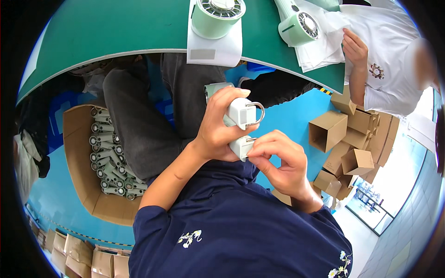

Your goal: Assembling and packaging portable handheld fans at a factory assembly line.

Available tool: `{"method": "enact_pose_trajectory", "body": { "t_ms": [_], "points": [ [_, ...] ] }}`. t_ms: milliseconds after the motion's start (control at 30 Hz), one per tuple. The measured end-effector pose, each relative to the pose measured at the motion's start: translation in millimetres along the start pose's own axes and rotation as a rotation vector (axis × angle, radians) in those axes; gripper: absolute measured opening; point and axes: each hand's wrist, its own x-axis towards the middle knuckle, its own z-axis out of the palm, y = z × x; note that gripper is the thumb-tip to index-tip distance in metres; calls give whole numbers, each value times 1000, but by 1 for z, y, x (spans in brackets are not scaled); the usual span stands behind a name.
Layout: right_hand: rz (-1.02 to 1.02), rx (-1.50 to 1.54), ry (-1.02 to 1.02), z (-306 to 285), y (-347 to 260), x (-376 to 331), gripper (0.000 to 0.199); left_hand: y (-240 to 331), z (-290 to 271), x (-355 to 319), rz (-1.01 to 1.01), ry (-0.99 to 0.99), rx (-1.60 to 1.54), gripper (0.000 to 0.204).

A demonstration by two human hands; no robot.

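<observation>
My left hand [214, 125] is wrapped round two pale green handheld fans, held above my lap with their handle ends facing right. The upper fan [239, 114] has a metal loop [260, 113] sticking out of its white end. Just below it, the lower fan [240, 148] also shows a bit of metal at its end. The thumb and fingertips of my right hand [283, 162] pinch the end of that lower fan; exactly what they grip there is hidden. Behind my left fingers a pale green rounded part [213, 89] shows, mostly covered.
On the green table [116, 28] a fan [215, 21] stands on white paper, and another fan [296, 30] lies near a co-worker's hand [355, 47]. A carton [76, 153] of several fans sits on the floor at left. Cardboard boxes [328, 130] are piled at right.
</observation>
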Motion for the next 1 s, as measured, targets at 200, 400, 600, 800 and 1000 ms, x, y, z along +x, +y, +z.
{"method": "enact_pose_trajectory", "body": {
  "t_ms": [200, 400, 600, 800, 1000],
  "points": [
    [-6, -15, 5, 1, -1, 0, 20, 0, 0, 0, 1, -5, -1, 52],
    [-28, -60, -6, 2, -1, 1, 20, 0, 0, -1, 2, 4, 2, 52],
    [-79, -169, 88, 11, 2, -3, 21, -1, 1, 0, 0, 6, 4, 50],
    [-151, -214, 187, 22, 10, -9, 24, -1, 2, 0, -8, 7, 14, 49],
    [-160, -195, 197, 24, 13, -11, 25, -1, 2, 0, -5, 7, 12, 49]
  ]
}}
